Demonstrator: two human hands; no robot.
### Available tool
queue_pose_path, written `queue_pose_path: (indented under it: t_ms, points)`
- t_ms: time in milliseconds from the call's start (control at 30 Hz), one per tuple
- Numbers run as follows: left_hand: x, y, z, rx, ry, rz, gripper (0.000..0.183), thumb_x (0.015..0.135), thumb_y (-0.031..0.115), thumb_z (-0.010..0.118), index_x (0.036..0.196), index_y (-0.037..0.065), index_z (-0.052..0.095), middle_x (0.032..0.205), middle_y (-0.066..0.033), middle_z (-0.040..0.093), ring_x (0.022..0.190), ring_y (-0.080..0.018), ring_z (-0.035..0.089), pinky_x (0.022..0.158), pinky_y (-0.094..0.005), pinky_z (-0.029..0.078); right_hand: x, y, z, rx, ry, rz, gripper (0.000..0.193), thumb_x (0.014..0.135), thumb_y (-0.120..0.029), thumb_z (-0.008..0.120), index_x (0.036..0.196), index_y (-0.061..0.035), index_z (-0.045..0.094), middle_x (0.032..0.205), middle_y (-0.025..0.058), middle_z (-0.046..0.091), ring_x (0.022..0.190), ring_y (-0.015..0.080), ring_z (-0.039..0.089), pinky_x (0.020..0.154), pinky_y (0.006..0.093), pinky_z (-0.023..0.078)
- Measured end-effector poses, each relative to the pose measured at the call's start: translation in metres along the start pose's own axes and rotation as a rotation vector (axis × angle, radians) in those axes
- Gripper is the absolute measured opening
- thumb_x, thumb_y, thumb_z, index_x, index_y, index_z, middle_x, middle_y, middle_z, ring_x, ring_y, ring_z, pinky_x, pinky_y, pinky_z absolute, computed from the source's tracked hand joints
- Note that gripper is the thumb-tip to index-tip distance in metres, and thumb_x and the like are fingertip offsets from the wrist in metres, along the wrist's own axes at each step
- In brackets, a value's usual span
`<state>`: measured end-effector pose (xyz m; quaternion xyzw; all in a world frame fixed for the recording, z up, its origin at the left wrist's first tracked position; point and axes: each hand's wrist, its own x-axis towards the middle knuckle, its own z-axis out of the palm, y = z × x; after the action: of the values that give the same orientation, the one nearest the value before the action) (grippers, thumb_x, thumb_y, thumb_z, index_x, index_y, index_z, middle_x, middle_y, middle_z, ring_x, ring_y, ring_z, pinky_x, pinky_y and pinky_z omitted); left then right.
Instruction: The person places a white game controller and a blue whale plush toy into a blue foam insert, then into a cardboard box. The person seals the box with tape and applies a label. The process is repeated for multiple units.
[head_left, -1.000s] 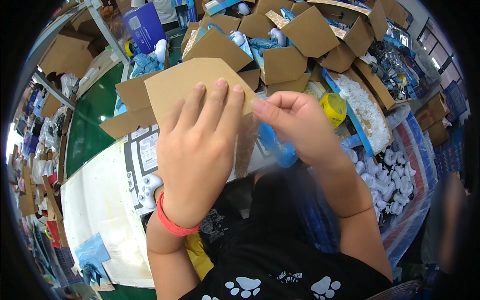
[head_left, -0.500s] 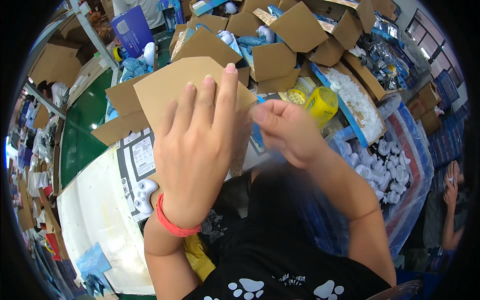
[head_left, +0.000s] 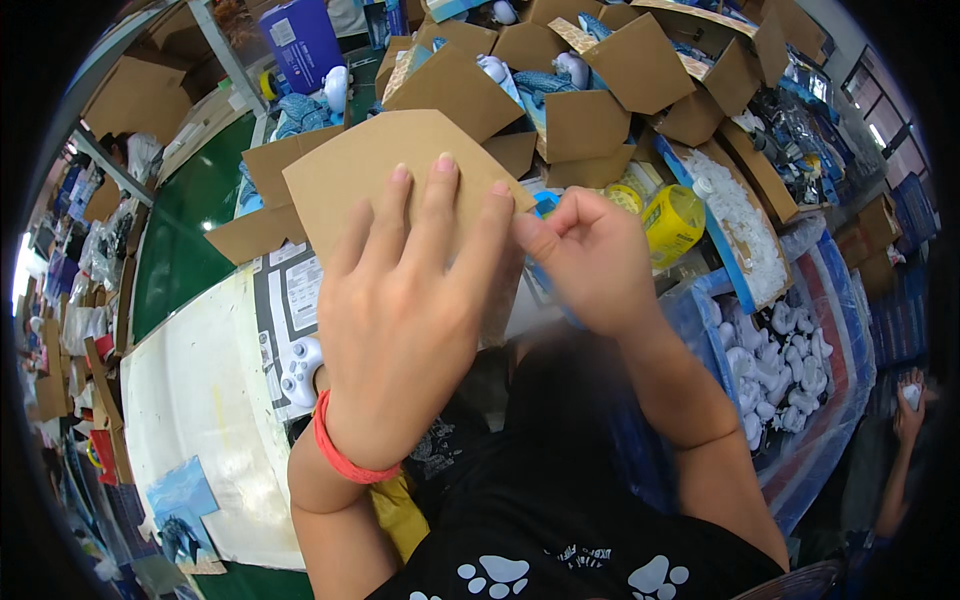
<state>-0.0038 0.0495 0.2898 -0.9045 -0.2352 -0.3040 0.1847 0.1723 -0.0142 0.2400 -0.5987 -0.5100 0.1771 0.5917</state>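
**Flat palm, fiddly corner: cardboard tips**

So the brown cardboard [head_left: 365, 160] sits right under the left hand [head_left: 400, 290], fingers laid out straight across its face, not clenched. Right hand [head_left: 595, 260] is curled in, thumb by the cardboard's right corner; can't tell if it's pinching anything.

IMO press evenly with the left and work that corner gently, so it doesn't crease. Elbow room's tight: yellow bottle [head_left: 673, 225] right of the cardboard, open cartons [head_left: 585, 125] crowding beyond it, white controller [head_left: 300, 372] lower left of it.
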Motion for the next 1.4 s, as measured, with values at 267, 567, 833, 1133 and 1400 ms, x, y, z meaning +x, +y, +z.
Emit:
queue_pose_path:
  t_ms: [267,567,833,1133,1400]
  points:
    - [-0.001,-0.003,0.022,-0.17,0.064,0.095,0.037,0.084,0.01,0.066,0.121,0.009,0.069,0.121,-0.0079,0.071,0.112,-0.0267,0.069,0.095,-0.0394,0.055,0.01,0.026,0.013,0.079,0.156,-0.062,0.019,0.088,-0.013,0.074,0.083,-0.0008,0.06,0.071,0.0072,0.058,0.068,0.0132,0.052,0.062,0.0319,0.045]
    - [-0.015,-0.009,0.013,-0.218,0.052,0.017,0.032,0.079,-0.001,0.064,0.109,0.006,0.074,0.117,-0.0103,0.074,0.113,-0.0265,0.07,0.097,-0.0404,0.056,0.003,0.027,0.001,0.066,-0.157,-0.289,0.03,0.1,-0.006,0.063,0.129,0.0013,0.066,0.115,0.0059,0.071,0.104,0.0132,0.066,0.089,0.0271,0.053]
    - [-0.025,-0.011,0.013,-0.258,0.104,-0.046,0.029,0.08,-0.003,0.065,0.105,0.006,0.074,0.115,-0.0112,0.074,0.111,-0.0263,0.071,0.095,-0.0397,0.057,-0.006,0.023,0.022,-0.12,-0.102,-0.41,0.031,0.087,-0.002,0.073,0.118,-0.0009,0.073,0.102,0.0157,0.075,0.089,0.0254,0.073,0.08,0.0314,0.056]
    - [-0.035,-0.015,0.016,-0.436,0.145,-0.044,0.041,0.084,0.01,0.068,0.122,-0.003,0.058,0.106,-0.0144,0.069,0.1,-0.0323,0.07,0.087,-0.0412,0.055,-0.004,0.025,0.025,-0.072,-0.121,-0.453,0.034,0.084,-0.005,0.076,0.118,-0.0025,0.074,0.101,0.0133,0.076,0.081,0.0268,0.074,0.072,0.033,0.056]
    - [-0.172,-0.006,0.046,-0.013,0.291,-0.273,0.056,0.084,0.018,0.077,0.136,0.034,0.061,0.149,-0.0129,0.044,0.139,-0.04,0.034,0.116,-0.0561,0.027,0.014,0.024,0.037,-0.033,0.143,-0.49,0.02,0.093,0.0,0.066,0.111,0.0033,0.075,0.096,0.0119,0.078,0.082,0.0135,0.071,0.075,0.0262,0.055]
